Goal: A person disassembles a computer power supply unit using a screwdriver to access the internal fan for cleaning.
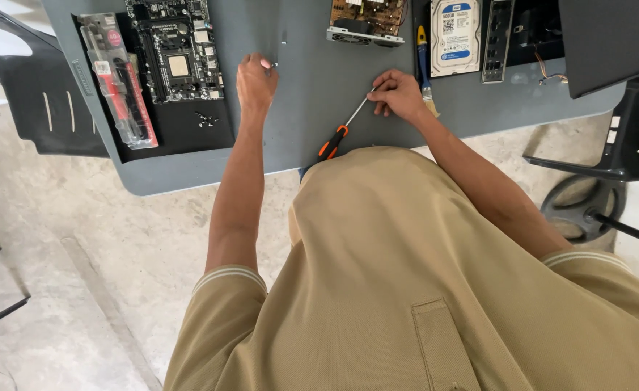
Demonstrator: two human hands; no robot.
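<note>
Grey table (290,137) under my hands; left of my left hand (255,83) lies a black motherboard (177,49) and a long clear red-and-black package (119,80). Beyond my right hand (399,94) sits a hard drive (455,35), white-and-blue label up. My right fingers pinch the orange-and-black screwdriver's (343,130) shaft tip, handle toward me. My left fingertips nip something tiny; I can't tell what.
</note>
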